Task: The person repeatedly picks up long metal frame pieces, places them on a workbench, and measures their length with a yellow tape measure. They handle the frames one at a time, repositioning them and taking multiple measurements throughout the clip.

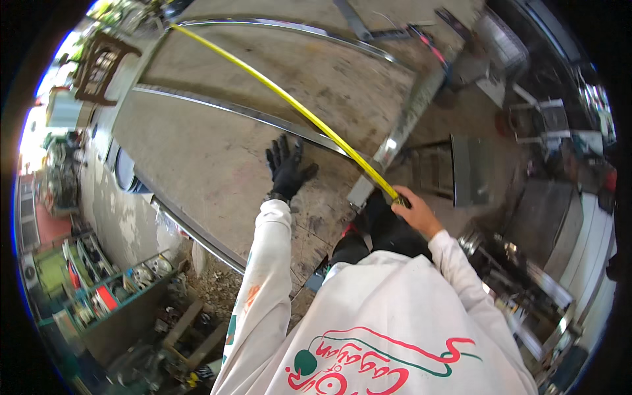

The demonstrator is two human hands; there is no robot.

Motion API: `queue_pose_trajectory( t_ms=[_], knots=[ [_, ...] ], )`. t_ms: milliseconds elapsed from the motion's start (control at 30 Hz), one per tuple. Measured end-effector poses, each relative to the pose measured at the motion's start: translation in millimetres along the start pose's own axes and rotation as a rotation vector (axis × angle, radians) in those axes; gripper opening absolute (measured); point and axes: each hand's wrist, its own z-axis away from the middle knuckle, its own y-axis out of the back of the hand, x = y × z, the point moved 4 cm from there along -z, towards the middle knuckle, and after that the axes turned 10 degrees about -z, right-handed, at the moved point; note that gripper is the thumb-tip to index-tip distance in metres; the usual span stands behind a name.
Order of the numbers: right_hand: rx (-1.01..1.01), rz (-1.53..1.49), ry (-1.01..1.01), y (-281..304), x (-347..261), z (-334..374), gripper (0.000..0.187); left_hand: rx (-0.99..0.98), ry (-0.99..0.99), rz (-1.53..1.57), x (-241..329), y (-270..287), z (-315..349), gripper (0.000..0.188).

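Note:
My left hand, in a black glove, has its fingers spread over the worn brown worktop. Its fingertips are close to a long shiny metal strip; whether they touch the surface I cannot tell. My bare right hand is closed around the case of a tape measure in front of my body. From there the yellow blade runs out diagonally across the top to its far left corner. A second shiny metal strip lies farther back, partly crossed by the blade.
A shiny metal edge bounds the worktop on the right. At the back lie a dark angled metal tool and a red-handled tool. A grey box-like panel stands at right. Toolboxes with assorted tools crowd the lower left.

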Motion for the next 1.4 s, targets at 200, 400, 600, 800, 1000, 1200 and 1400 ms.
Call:
queue_pose_trajectory(
  t_ms=[200, 400, 600, 800, 1000, 1200, 1400],
  knots=[
    [0.127, 0.083, 0.091, 3.5, 5.0, -8.3, 0.056, -0.064, 0.013, 0.033, 4.6, 13.4, -0.7, 0.094],
    [0.168, 0.110, 0.111, 7.9, 9.9, -10.5, 0.056, -0.049, 0.011, 0.021, 4.2, 11.3, -1.0, 0.095],
    [0.194, 0.142, 0.126, 10.5, 7.7, -10.8, 0.056, -0.052, 0.015, 0.065, 4.4, 13.2, 0.1, 0.093],
    [0.191, 0.152, 0.131, 11.5, 5.1, -9.9, 0.056, -0.064, 0.035, 0.092, 3.6, 12.5, -0.5, 0.092],
    [0.185, 0.153, 0.114, 12.0, 1.5, -10.4, 0.056, -0.056, 0.022, 0.094, 6.4, 19.3, -0.4, 0.092],
    [0.197, 0.163, 0.139, 11.6, 18.8, -9.6, 0.057, -0.071, 0.026, 0.044, -1.6, 2.6, 2.0, 0.092],
    [-0.036, -0.200, 0.193, 17.2, 31.4, -30.3, 0.034, -0.074, 0.020, 0.042, -0.3, 2.3, 2.7, 0.093]
  ],
)
